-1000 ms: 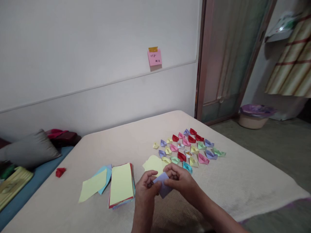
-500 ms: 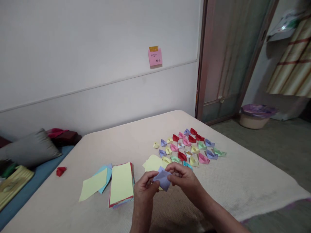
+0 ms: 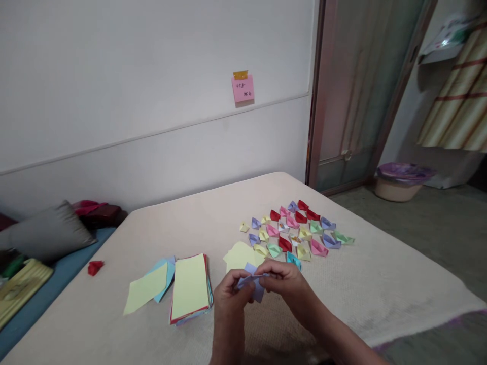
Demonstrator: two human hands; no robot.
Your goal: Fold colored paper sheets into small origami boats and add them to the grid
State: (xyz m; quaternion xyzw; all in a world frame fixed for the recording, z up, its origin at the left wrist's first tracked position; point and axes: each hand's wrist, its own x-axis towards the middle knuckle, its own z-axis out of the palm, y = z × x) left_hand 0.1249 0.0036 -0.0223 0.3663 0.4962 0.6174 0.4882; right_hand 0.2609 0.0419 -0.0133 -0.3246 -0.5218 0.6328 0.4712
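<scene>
A small folded lavender paper (image 3: pixel 258 292) is held between both hands above the near part of the bed. My left hand (image 3: pixel 233 296) pinches its left side between thumb and fingers. On its right side, my right hand (image 3: pixel 283 281) grips the paper the same way. Fingers cover part of the folds. Just behind the hands lie loose pale yellow sheets (image 3: pixel 240 255). Several small folded paper boats in many colours, among them a red one (image 3: pixel 285 244) and a pink one (image 3: pixel 318 248), stand in rows to the right.
A stack of coloured paper (image 3: pixel 191 286) lies left of the hands, with loose yellow (image 3: pixel 146 289) and blue sheets beside it. A red folded piece (image 3: pixel 95 267) sits far left. A pink note (image 3: pixel 242 89) hangs on the wall.
The lavender paper's top layer has been pressed and bent between the fingers, so its flat face shows less. My left hand has shifted slightly right, and both hands are closer together.
</scene>
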